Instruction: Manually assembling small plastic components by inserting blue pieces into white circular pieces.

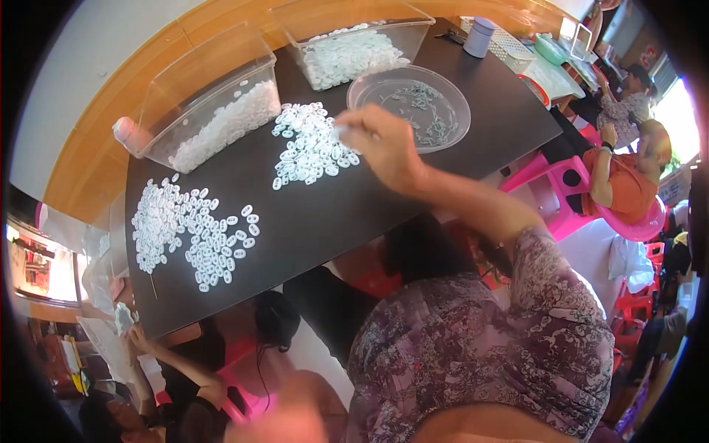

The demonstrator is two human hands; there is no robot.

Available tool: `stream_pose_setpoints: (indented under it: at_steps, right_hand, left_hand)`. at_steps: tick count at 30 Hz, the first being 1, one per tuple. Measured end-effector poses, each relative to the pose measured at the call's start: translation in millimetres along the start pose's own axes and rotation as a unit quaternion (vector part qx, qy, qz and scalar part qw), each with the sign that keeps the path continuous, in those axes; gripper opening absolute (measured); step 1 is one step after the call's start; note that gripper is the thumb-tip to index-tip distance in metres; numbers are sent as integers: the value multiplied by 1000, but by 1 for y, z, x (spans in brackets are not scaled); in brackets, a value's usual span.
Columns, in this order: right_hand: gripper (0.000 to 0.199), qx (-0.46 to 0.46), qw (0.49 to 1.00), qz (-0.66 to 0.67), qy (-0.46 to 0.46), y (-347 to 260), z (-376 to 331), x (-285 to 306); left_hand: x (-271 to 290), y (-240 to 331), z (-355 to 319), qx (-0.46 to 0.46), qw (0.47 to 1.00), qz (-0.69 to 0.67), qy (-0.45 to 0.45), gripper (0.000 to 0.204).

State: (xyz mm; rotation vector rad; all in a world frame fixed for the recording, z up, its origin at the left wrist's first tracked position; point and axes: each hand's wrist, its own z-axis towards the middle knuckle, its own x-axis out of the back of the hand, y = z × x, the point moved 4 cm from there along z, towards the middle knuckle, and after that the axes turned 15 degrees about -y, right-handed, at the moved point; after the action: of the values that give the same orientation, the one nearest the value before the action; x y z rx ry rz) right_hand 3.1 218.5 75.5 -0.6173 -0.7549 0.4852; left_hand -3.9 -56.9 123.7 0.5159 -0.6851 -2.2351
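My right hand (382, 146) hovers over the right edge of a pile of small white oval plastic pieces (310, 151), each with dark marks. Its fingers are bent and pinched together; a whitish blur shows at the tips, too smeared to name. My left hand (277, 417) is low at the bottom edge, off the table, blurred by motion, and its fingers cannot be made out. Just beyond my right hand lies a round clear tray (463, 118) with small grey-green parts (422, 96) scattered in it. Another heap of white oval pieces (159, 218) spreads over the table's left side.
Two clear plastic bins (159, 129) (425, 33) of white pieces stand along the back of the dark table (354, 214). A grey-lilac cup (480, 38) and white basket (509, 52) stand at the far right. Other people sit at left and right, near pink chairs (550, 192).
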Motion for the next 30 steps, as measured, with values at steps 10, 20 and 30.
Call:
stream_pose_setpoints:
  at_steps: [10,20,30]
  right_hand:
    - [26,-43,980,-178,74,79,143,78]
    - [25,-20,924,-380,27,108,174,69]
    - [11,36,963,-263,-47,83,36,70]
  left_hand:
    - [41,112,11,-284,883,-247,-280,27]
    - [18,84,38,-396,723,564,50,30]
    - [30,12,22,-296,905,292,84,20]
